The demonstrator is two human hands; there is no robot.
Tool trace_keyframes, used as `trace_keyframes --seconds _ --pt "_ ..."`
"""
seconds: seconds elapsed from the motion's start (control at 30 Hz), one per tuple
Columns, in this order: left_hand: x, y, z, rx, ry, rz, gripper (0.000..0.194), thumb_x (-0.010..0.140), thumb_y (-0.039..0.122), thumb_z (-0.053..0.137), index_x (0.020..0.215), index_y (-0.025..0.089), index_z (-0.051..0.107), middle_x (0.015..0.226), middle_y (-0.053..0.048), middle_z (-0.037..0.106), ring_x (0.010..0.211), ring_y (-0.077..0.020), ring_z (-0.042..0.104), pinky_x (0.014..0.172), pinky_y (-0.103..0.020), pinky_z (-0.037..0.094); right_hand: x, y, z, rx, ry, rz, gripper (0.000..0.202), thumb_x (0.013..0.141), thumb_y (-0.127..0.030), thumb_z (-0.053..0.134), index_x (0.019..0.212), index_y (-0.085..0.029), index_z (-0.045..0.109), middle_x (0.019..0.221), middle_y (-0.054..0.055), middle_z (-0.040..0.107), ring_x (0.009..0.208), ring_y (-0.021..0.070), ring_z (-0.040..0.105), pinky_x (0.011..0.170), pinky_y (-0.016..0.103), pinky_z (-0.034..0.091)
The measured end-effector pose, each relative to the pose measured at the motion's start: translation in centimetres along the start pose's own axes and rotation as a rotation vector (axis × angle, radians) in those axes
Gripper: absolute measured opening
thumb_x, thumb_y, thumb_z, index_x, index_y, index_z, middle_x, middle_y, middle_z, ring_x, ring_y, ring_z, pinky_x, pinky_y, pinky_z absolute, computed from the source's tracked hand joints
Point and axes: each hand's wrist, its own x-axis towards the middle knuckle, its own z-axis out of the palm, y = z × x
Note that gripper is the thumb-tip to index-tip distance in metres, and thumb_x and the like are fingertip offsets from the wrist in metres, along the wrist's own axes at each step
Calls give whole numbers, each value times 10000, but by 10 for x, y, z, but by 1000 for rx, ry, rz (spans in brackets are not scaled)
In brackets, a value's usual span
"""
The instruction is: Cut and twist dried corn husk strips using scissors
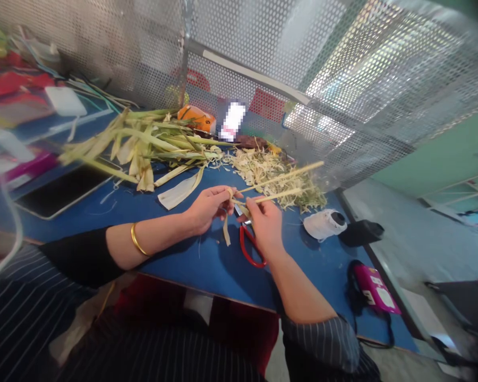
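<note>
My left hand pinches pale yellow plant-fibre strips between thumb and fingers, with a loop of them near the fingertips. Close beside it, my right hand has its fingers closed on the same strips. Two long, stiff-looking ends stick out to the upper right, over a heap of shreds. A flatter strip end dangles below my left fingers. Red-handled scissors lie on the blue table under my right hand, their blades partly hidden by it.
Long green-yellow leaves are piled at the back left, beside a dark tablet-like device. Shredded fibre lies at the back. A white thread spool, a black spool and a magenta box stand right. Perforated metal borders the table.
</note>
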Motion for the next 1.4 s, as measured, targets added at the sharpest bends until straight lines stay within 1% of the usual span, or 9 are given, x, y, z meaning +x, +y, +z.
trace_keyframes --seconds 0.2,0.37,0.43,0.53,0.67,0.77,1.0,1.2,1.4 --pt "0 2 -4 4 -238 -183 161 828 265 578 827 121 650 602 -6 534 516 -83 504 397 -183 284 6 2 -3 201 -247 250 301 681 -426 725 715 -169 572 562 -37 568 438 91 520 379 196 369" --pt "8 5 -9 -94 -61 -164 136 824 242 573 806 125 641 617 0 552 513 -70 513 412 -181 317 3 0 -9 -112 -350 175 292 821 -447 555 737 -167 562 634 -12 617 394 95 551 396 213 420" --pt "12 8 -11 -101 75 -168 142 827 240 572 796 122 645 613 -1 558 504 -64 513 418 -181 324 2 -1 -11 -238 -384 9 140 830 -313 543 877 -185 576 742 -7 649 503 112 619 486 228 485" --pt "14 11 -12 -77 203 -178 145 829 218 555 785 117 650 602 -7 564 489 -62 516 419 -178 323 1 -3 -14 -419 -422 -362 363 798 -147 563 1151 -231 535 926 5 661 718 124 655 680 262 532" --pt "10 10 -11 -8 152 -179 133 815 205 558 771 114 644 608 -6 564 464 -63 513 399 -175 320 -2 -7 -17 -706 -398 -851 266 871 -132 519 1095 -229 625 965 43 675 838 150 638 756 288 503" --pt "6 7 -7 98 61 -147 141 816 230 568 779 116 641 624 -14 577 474 -75 532 375 -172 314 -4 -8 -19 -696 -168 -1021 202 865 -136 547 999 -230 665 934 54 669 843 165 629 737 297 499" --pt "-5 10 4 320 -182 -70 165 827 245 556 708 139 597 636 -19 597 488 -85 542 400 -182 356 -1 -5 -19 -707 142 -799 147 907 -253 497 823 -206 608 760 40 631 718 166 598 661 286 444" --pt "-8 9 1 422 -360 -90 201 841 307 547 739 152 623 713 -46 638 554 -98 567 444 -198 379 -2 -9 -17 -754 27 -571 268 890 -366 527 685 -202 576 550 -33 540 494 97 451 513 241 308" --pt "-5 6 2 380 -207 -175 146 779 230 564 675 147 623 633 -36 618 497 -89 542 405 -192 334 -1 -8 -17 -675 -22 -488 214 876 -412 544 840 -212 610 538 -48 557 493 108 499 512 230 336"
